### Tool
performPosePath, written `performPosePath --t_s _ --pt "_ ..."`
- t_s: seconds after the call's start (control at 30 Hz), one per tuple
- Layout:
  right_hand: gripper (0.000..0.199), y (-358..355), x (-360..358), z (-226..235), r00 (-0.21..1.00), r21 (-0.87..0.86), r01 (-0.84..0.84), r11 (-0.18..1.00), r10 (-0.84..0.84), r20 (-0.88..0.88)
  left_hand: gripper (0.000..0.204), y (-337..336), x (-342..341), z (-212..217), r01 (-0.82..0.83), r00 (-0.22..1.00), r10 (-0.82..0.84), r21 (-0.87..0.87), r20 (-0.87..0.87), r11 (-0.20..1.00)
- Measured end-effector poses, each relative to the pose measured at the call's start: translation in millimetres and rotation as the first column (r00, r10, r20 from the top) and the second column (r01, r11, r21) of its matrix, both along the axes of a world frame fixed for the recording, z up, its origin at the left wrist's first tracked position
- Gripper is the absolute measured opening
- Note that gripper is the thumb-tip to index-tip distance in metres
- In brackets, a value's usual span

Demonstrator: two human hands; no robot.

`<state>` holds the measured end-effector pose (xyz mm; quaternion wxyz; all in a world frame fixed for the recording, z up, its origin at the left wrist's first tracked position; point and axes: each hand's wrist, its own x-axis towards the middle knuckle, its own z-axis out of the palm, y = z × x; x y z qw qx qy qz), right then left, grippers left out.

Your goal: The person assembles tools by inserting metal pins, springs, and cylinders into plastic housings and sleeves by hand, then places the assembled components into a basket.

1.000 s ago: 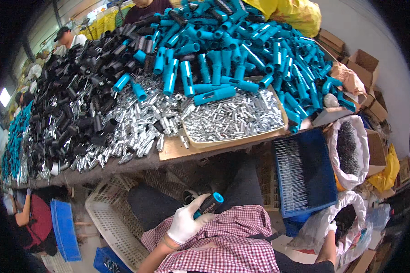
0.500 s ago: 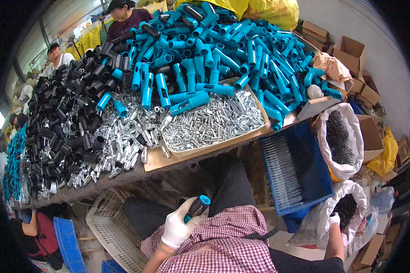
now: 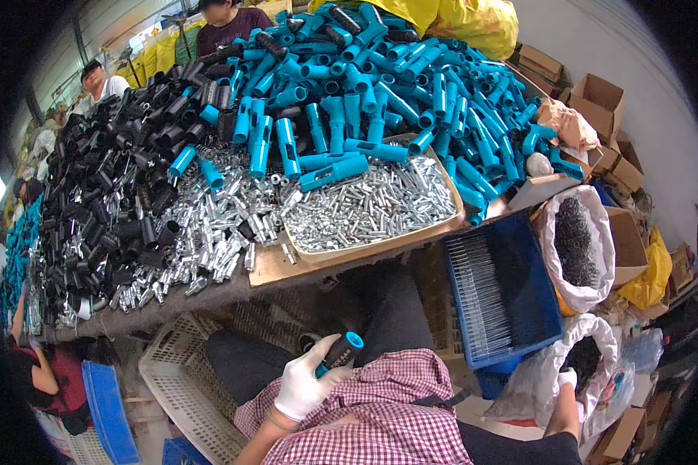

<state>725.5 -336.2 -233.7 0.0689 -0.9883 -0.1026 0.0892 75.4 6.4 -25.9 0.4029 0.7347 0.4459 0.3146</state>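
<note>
Lower centre, gloved left hand [image 3: 305,385] is closed round a black-and-blue handle [image 3: 338,353]: likely light, stiff, best gripped mid-barrel. Lower right, right hand [image 3: 568,380] reaches into a bag [image 3: 547,372]; grip unclear

Single head view; looks steeply down over lap onto workbench [image 3: 264,267]
</note>
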Motion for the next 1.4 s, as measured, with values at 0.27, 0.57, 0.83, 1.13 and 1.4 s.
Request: performPosePath --t_s 0.27,0.57,0.83,1.13,1.4 --pt "0.049 -95.7 27.4 47.9 0.911 0.883 -0.019 0.47 -0.356 0.209 0.057 14.7 0.7 4.7 0.065 0.998 -0.064 -0.039 0.025 0.997" --pt "0.048 64.9 27.5 267.8 0.976 0.975 -0.193 0.111 0.118 0.18 0.055 16.2 -4.4 -4.0 0.075 0.993 -0.075 0.0 0.093 0.997" --pt "0.038 469.4 -209.3 391.0 0.668 0.969 -0.235 -0.084 0.71 0.223 0.058 14.3 -6.8 -0.2 -0.047 0.997 0.044 0.041 0.069 0.998" --pt "0.06 668.3 -336.1 359.7 0.482 0.568 -0.796 0.208 0.785 0.388 0.065 15.9 -14.7 -2.9 -0.185 0.982 0.186 -0.008 0.036 0.983" --pt "0.044 659.6 -316.2 349.0 0.211 0.56 -0.821 -0.11 0.854 0.477 0.063 34.3 -11.5 -5.2 -0.149 0.989 0.149 0.016 -0.024 0.989"
